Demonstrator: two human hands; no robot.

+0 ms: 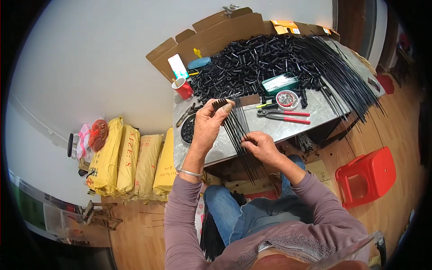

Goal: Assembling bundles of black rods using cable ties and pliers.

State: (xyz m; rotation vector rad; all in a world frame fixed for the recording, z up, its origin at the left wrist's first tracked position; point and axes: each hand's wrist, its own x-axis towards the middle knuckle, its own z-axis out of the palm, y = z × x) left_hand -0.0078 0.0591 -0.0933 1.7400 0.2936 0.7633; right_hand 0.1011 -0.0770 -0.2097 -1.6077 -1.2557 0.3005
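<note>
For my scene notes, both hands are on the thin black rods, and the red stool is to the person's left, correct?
Not quite: the head view shows the red stool to the person's right. The left hand and right hand are on the thin black rods.

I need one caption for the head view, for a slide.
Left hand and right hand hold black rods before a table heaped with black tubes.
</note>
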